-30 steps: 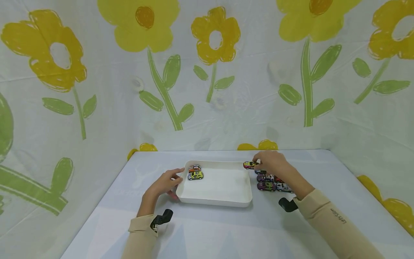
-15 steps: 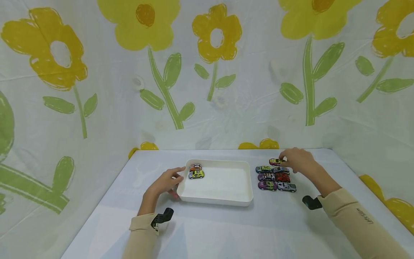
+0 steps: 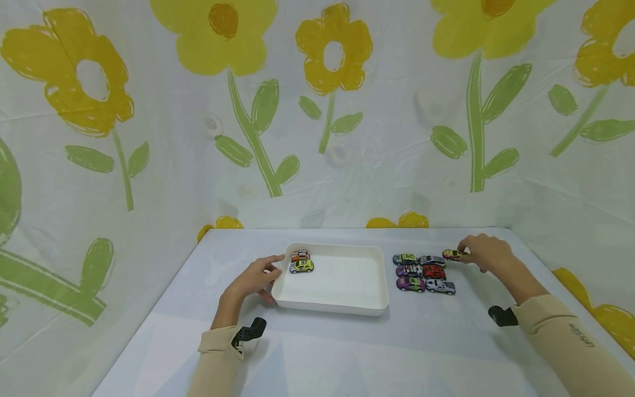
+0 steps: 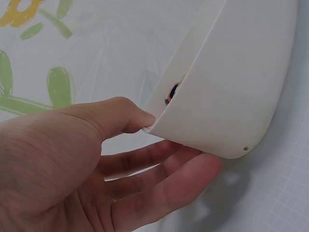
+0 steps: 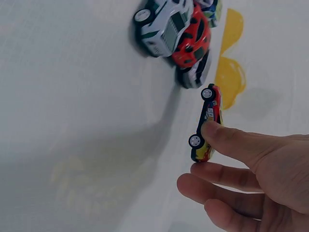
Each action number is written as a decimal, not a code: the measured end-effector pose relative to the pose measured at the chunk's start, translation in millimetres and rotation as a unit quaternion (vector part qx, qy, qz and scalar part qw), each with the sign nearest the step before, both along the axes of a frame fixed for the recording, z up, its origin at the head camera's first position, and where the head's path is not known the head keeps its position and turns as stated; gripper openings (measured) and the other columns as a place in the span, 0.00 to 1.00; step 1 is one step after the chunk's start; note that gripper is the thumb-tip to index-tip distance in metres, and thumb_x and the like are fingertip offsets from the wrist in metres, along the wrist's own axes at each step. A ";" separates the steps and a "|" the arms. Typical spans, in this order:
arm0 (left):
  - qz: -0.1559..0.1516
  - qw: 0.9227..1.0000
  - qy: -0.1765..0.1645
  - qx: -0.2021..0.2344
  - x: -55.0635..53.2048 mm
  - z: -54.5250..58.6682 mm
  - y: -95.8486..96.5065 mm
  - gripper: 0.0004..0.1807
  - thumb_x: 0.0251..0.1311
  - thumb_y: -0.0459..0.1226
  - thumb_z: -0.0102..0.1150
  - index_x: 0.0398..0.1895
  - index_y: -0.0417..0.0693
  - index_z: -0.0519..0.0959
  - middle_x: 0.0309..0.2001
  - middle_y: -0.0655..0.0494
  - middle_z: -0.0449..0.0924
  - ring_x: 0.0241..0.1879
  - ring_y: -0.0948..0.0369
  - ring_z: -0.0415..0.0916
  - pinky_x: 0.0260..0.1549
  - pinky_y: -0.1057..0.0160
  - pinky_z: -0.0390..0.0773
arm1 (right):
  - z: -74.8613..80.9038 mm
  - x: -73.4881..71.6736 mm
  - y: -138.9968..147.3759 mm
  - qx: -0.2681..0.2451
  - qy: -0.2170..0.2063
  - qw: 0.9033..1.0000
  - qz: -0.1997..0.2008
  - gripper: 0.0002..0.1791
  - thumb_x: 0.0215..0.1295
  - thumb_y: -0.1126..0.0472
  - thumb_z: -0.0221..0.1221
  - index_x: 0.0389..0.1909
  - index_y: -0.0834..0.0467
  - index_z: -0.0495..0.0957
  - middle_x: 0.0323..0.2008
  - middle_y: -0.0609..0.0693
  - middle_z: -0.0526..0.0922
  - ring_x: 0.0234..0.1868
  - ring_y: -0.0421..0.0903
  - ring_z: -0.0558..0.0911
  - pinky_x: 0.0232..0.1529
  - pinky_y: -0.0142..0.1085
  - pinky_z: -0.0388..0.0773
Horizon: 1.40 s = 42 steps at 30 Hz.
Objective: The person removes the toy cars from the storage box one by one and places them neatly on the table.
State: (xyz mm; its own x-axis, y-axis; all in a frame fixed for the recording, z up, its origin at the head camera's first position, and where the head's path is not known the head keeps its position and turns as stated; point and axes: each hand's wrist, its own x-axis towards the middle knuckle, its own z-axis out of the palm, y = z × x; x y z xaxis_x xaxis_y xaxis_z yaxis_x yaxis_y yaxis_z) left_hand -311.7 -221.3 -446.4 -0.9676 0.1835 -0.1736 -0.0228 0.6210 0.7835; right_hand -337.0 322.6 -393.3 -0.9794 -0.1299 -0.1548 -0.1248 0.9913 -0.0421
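My left hand holds the left end of a white rectangular tray. In the left wrist view its thumb is on the rim, with the fingers against the outside of the tray wall. Inside the tray, at its left end, stand an orange-and-white toy car and a yellow toy car. Off to the right, my right hand pinches a yellow-and-red toy car between thumb and fingers. It is raised a little above the table, right of the other cars.
Between the tray and my right hand, several toy cars stand in two columns, among them a green one, a red one, a purple one and a white one. A flowered cloth hangs behind the table.
My right hand has carried the yellow-and-red toy car rightward from the tray's far right corner, past the grouped cars. The left hand keeps its place at the tray.
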 end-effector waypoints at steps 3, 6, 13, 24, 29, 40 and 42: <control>-0.001 1.000 0.003 -0.001 -0.6 -0.1 -0.2 0.30 0.70 0.37 0.53 0.74 0.55 0.62 0.57 0.40 0.74 0.37 0.55 0.80 0.22 0.57 0.85 | -4.1 -0.8 5.7 -0.001 -0.019 1.000 -0.011 0.23 0.64 0.53 0.63 0.54 0.63 0.78 0.39 0.62 0.84 0.21 0.44 0.80 0.22 0.37 0.73; 0.001 1.000 0.002 -0.002 -0.9 -0.5 -0.5 0.30 0.70 0.37 0.54 0.74 0.55 0.62 0.56 0.41 0.75 0.36 0.56 0.80 0.22 0.58 0.85 | -9.1 -2.9 8.7 -0.005 -0.037 0.999 -0.022 0.23 0.64 0.54 0.63 0.55 0.63 0.77 0.42 0.64 0.83 0.22 0.45 0.80 0.23 0.37 0.73; 0.002 1.000 0.000 -0.003 -1.0 -0.8 -0.2 0.30 0.70 0.37 0.54 0.74 0.55 0.62 0.56 0.41 0.75 0.37 0.56 0.79 0.22 0.58 0.85 | -16.0 -4.3 8.5 -0.006 -0.047 0.998 -0.028 0.23 0.63 0.54 0.64 0.55 0.64 0.78 0.45 0.68 0.81 0.23 0.46 0.80 0.23 0.38 0.75; 0.001 1.000 -0.003 0.001 -1.9 -0.2 -1.1 0.30 0.70 0.38 0.53 0.74 0.55 0.62 0.56 0.41 0.75 0.33 0.56 0.80 0.22 0.58 0.85 | -22.3 -6.5 7.7 -0.016 -0.044 0.998 -0.050 0.21 0.62 0.58 0.65 0.54 0.63 0.78 0.45 0.67 0.82 0.23 0.46 0.80 0.25 0.38 0.74; 0.005 1.000 -0.007 0.000 -1.9 -1.1 -1.6 0.30 0.70 0.38 0.53 0.74 0.56 0.62 0.56 0.41 0.75 0.30 0.56 0.81 0.22 0.58 0.85 | -16.9 1.1 5.0 -0.028 -0.042 0.998 -0.045 0.22 0.63 0.58 0.64 0.55 0.65 0.77 0.44 0.67 0.81 0.23 0.45 0.80 0.25 0.38 0.74; 0.000 1.000 -0.003 -0.002 -3.0 -2.6 -1.8 0.30 0.70 0.38 0.53 0.75 0.56 0.62 0.57 0.41 0.74 0.27 0.55 0.81 0.22 0.59 0.84 | -9.2 0.7 -6.8 0.014 -0.010 1.000 -0.019 0.24 0.62 0.62 0.64 0.57 0.66 0.75 0.44 0.67 0.82 0.24 0.47 0.80 0.24 0.38 0.77; 0.002 1.000 -0.005 -0.003 -3.1 -2.8 -1.8 0.30 0.70 0.38 0.53 0.74 0.56 0.62 0.57 0.41 0.74 0.27 0.55 0.81 0.22 0.59 0.84 | -4.5 -1.4 -16.6 0.028 0.016 0.999 0.000 0.23 0.62 0.61 0.65 0.57 0.65 0.76 0.43 0.66 0.83 0.27 0.51 0.81 0.26 0.42 0.79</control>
State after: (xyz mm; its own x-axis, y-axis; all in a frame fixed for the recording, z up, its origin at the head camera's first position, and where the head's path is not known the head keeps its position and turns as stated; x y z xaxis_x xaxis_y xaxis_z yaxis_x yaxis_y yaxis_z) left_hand -314.7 -223.0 -449.1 -0.9666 0.1783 -0.1843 -0.0334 0.6250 0.7799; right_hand -338.3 306.0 -397.8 -0.9841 -0.1212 -0.1296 -0.1246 0.9921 0.0177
